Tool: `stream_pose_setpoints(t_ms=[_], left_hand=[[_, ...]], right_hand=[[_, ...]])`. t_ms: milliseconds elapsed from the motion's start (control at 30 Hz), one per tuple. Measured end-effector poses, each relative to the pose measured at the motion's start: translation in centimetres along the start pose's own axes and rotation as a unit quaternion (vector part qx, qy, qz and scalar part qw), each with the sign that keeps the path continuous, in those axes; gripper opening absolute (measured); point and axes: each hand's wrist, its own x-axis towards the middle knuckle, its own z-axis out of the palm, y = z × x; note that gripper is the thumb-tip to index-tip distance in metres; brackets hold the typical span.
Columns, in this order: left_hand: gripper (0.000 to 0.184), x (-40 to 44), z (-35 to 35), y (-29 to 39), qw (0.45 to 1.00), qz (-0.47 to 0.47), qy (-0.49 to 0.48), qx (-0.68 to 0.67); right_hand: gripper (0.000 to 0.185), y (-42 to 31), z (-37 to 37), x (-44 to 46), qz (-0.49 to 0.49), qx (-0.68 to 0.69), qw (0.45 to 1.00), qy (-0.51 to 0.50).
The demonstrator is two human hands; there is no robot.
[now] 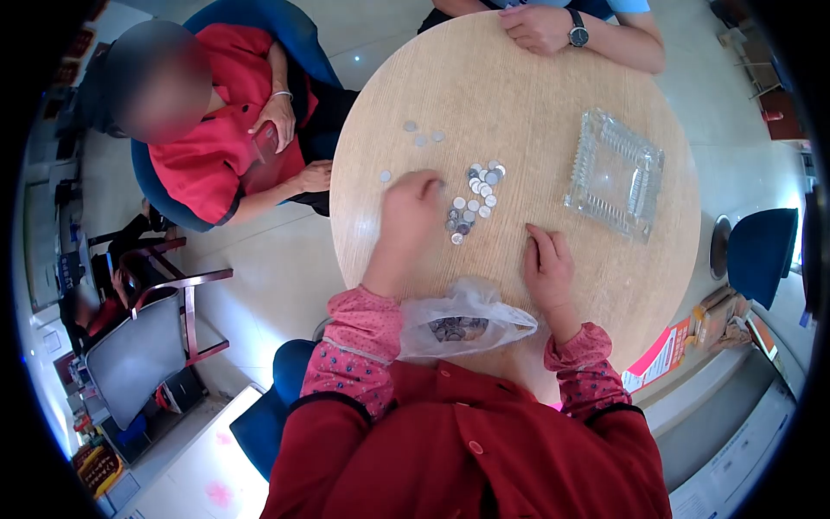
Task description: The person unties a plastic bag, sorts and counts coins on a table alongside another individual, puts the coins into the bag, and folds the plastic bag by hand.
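My left hand (410,208) is over the left part of the round table, slightly blurred, its fingers curled in a pinch. A small pale spot shows at its fingertips, too unclear to name. Just right of it lies a loose cluster of silver coins (474,206). My right hand (550,264) rests on the table right of the cluster, fingers bent and pressed together; what they hold, if anything, is hidden. Between my forearms a thin clear plastic bag (415,333) lies with its mouth open, and many coins (458,329) are inside. Several single coins (421,139) lie apart on the far left.
A square ridged glass tray (609,208) stands on the right of the wooden table (519,112). A person in red (233,112) sits at the left, a hand by the table edge. Across the table rest another person's forearms (596,39) with a wristwatch.
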Motion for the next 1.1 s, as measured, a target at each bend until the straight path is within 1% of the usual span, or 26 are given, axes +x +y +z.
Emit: stream_pose_setpoints(t_ms=[33, 67, 167, 267, 367, 433, 500, 533, 567, 600, 667, 700, 733, 800, 833, 867, 900, 933, 1000, 1033, 1067, 1100], left_hand=[[0.011, -0.1, -0.6, -0.4, 0.999, -0.034, 0.029, 0.027], [0.011, 0.2, -1.0, -0.7, 0.999, -0.035, 0.027, 0.026], [0.012, 2.3, -1.6, -1.3, 0.994, -0.056, 0.034, 0.087], [0.013, 1.9, -1.6, -0.8, 0.991, -0.080, 0.046, 0.092], [0.013, -0.6, -2.6, 0.4, 0.994, -0.053, 0.067, 0.064], [0.014, -2.6, -4.1, 1.0, 0.994, -0.067, 0.059, 0.058], [0.015, -4.4, -5.2, 0.6, 0.994, -0.084, 0.046, 0.046], [0.015, -5.3, -5.7, -0.4, 0.995, -0.042, 0.061, 0.063], [0.015, -6.2, -6.2, -1.4, 0.994, 0.002, 0.075, 0.080], [0.015, -7.1, -6.3, -2.3, 0.994, 0.002, 0.073, 0.076], [0.017, -8.6, -6.3, -3.6, 0.991, 0.008, 0.092, 0.095], [0.019, -9.2, -6.5, -3.4, 0.994, -0.031, 0.074, 0.073], [0.019, -9.3, -6.4, -3.3, 0.994, -0.032, 0.073, 0.069], [0.022, -9.5, -6.3, -2.1, 0.998, -0.045, 0.051, 0.017], [0.022, -9.4, -6.1, -2.1, 0.997, -0.047, 0.053, 0.015], [0.024, -9.0, -5.7, -2.2, 0.998, -0.007, 0.047, 0.032], [0.026, -8.6, -5.4, -2.2, 0.997, 0.033, 0.041, 0.048], [0.026, -8.2, -4.9, -2.0, 0.998, 0.030, 0.043, 0.046], [0.031, -7.4, -3.9, -1.3, 0.998, 0.058, 0.026, 0.009], [0.035, -7.0, -3.4, -1.5, 0.996, 0.079, 0.027, 0.012], [0.035, -7.0, -3.0, -1.8, 0.996, 0.080, 0.027, 0.012], [0.036, -6.8, -2.6, -2.0, 0.994, 0.103, 0.022, 0.041]], right_hand=[[0.023, -0.1, -0.2, 0.0, 0.003, -0.002, 1.000, -0.001], [0.023, -0.2, -0.3, 0.1, 0.001, -0.004, 1.000, -0.006], [0.023, -0.1, -0.1, 0.1, -0.002, -0.006, 1.000, -0.007], [0.023, -0.1, -0.2, 0.0, -0.002, -0.011, 1.000, -0.007], [0.022, -0.1, -0.1, -0.1, 0.010, -0.002, 1.000, -0.007], [0.022, -0.3, -0.2, 0.3, 0.019, 0.007, 1.000, -0.004], [0.018, -1.3, -1.0, 1.7, 0.123, 0.053, 0.989, -0.060], [0.018, -1.5, -1.1, 2.9, 0.126, 0.048, 0.989, -0.060], [0.017, -1.8, -0.8, 4.5, 0.062, 0.044, 0.996, -0.051], [0.015, -2.1, -0.3, 6.1, -0.002, 0.039, 0.998, -0.043], [0.015, -2.7, 0.9, 8.8, -0.015, 0.010, 0.998, -0.068], [0.015, -2.4, 1.7, 9.8, -0.015, 0.006, 0.998, -0.068], [0.015, -2.0, 2.7, 10.4, -0.024, 0.014, 0.997, -0.071], [0.016, -1.9, 3.1, 10.5, -0.034, 0.021, 0.996, -0.079], [0.017, -1.9, 3.1, 10.5, -0.021, 0.032, 0.993, -0.111], [0.018, -2.0, 3.1, 10.5, -0.008, 0.043, 0.989, -0.144], [0.018, -2.1, 3.1, 10.4, -0.009, 0.042, 0.988, -0.146], [0.020, -2.2, 2.9, 10.1, -0.016, 0.040, 0.987, -0.156], [0.022, -2.0, 2.7, 9.7, -0.026, 0.038, 0.985, -0.168], [0.021, -1.7, 2.8, 9.4, -0.028, 0.035, 0.984, -0.171], [0.021, -1.5, 2.8, 9.2, -0.030, 0.031, 0.984, -0.173], [0.021, -1.4, 2.8, 9.0, -0.029, 0.030, 0.984, -0.172]])
